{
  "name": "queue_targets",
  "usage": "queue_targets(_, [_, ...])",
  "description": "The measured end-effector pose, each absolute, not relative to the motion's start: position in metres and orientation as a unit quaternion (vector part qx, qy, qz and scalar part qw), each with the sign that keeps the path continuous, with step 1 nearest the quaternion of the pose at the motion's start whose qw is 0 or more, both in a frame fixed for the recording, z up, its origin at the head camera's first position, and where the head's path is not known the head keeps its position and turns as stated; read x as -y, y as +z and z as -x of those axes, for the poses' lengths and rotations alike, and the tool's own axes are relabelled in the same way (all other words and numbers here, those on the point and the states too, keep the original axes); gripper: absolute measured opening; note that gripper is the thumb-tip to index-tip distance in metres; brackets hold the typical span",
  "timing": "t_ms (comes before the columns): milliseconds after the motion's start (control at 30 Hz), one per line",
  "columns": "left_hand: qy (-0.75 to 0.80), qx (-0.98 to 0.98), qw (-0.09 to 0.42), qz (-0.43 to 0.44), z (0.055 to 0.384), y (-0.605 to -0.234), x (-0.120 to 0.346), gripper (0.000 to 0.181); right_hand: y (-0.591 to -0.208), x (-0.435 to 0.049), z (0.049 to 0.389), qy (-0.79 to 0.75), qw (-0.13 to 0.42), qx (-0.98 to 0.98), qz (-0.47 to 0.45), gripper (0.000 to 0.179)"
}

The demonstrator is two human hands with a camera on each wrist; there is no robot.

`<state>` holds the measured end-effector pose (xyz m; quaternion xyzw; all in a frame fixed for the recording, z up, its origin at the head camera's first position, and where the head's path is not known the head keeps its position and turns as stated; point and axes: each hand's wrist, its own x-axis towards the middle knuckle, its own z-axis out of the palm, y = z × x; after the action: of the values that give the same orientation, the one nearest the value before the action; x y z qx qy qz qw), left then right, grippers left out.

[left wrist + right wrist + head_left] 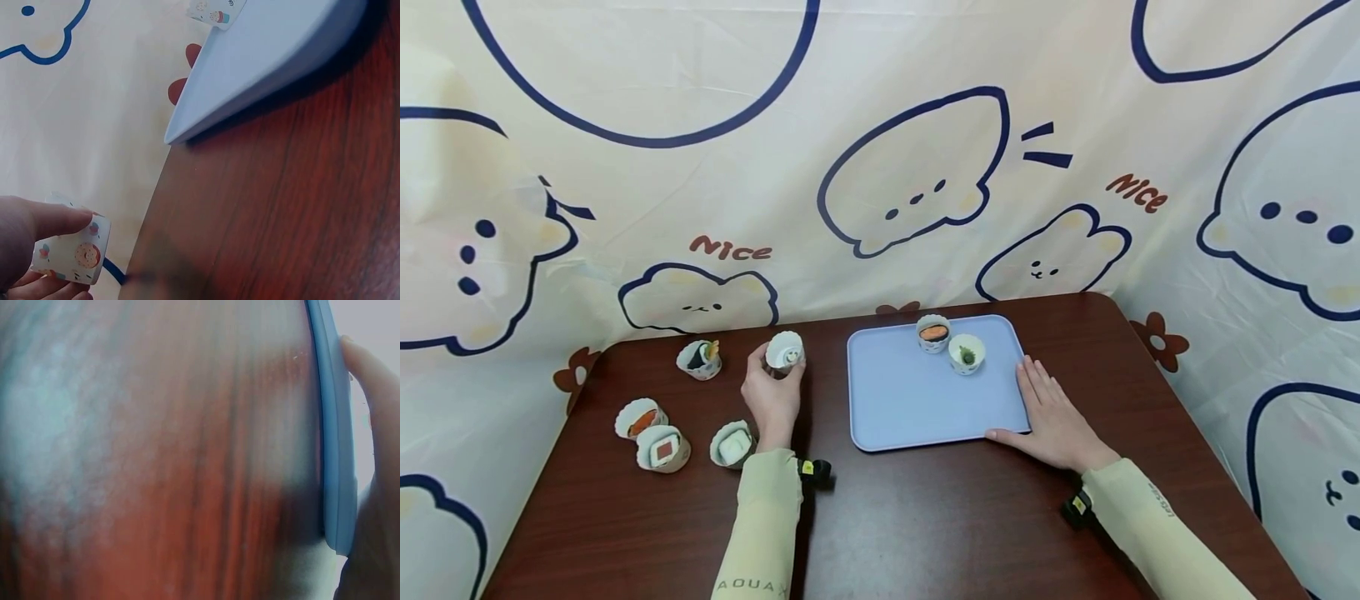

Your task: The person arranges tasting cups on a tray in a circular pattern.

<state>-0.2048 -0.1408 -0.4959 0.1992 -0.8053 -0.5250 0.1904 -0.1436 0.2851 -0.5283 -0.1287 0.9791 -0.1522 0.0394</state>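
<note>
My left hand (772, 402) grips a white paper cup (785, 346) with a small white sushi piece inside, left of the tray. In the left wrist view, the thumb lies across the cup's printed side (70, 255), and the other fingers are behind it. My right hand (1058, 425) rests with straight fingers along the right edge of the light blue tray (910, 412), its thumb at the near right corner. Toward the tray's far side stand two cups: one with an orange-topped sushi (934, 333), one with a green-topped piece (966, 357).
Left on the brown table (910, 525) stand several more cups: one with dark-wrapped sushi (702, 357), one with an orange piece (642, 419), one with a white block with a red centre (664, 450), one with a white piece (732, 444). A patterned curtain (880, 167) hangs behind.
</note>
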Motion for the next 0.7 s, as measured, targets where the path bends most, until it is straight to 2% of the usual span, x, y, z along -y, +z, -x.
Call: queue_targets(700, [-0.529, 0.811, 0.199, -0.153, 0.205, -0.490, 0.123, 0.063, -0.525, -0.284, 0.143, -0.158, 0.040, -0.978, 0.131, 0.126])
